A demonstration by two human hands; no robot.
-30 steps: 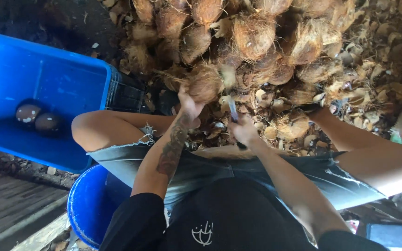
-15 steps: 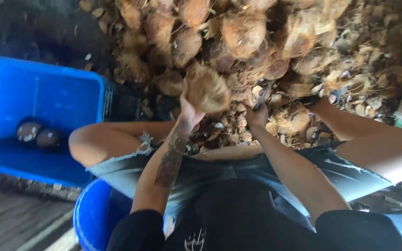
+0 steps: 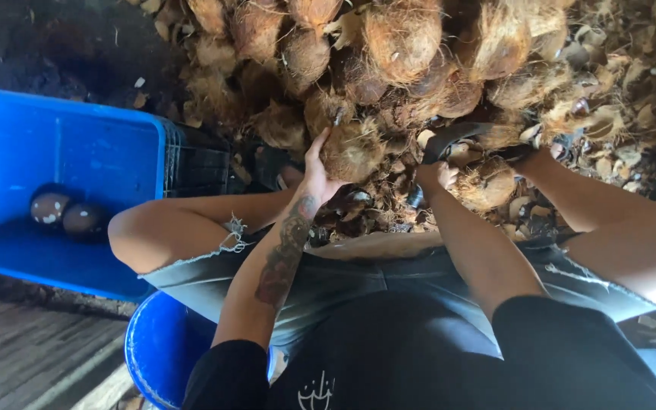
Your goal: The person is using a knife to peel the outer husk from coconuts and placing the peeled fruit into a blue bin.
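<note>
Coconut (image 3: 352, 150), brown and shaggy with husk fibre, sits in my left hand (image 3: 314, 176) just in front of my knees, at the foot of the coconut pile (image 3: 404, 53). My left fingers (image 3: 317, 143) are curled up around its left side, gripping it, and its far side touches the other nuts. My right hand (image 3: 430, 176) is clenched on the handle of a dark knife (image 3: 453, 137), whose blade points to the right, just beside the coconut and above the husk scraps (image 3: 609, 114) that litter the ground. To my left stands a blue crate (image 3: 77, 152) with two peeled dark coconuts (image 3: 66, 212) lying side by side on its bottom. A blue bucket (image 3: 157, 345) is tucked below my left thigh, next to a plank floor (image 3: 32, 349).
</note>
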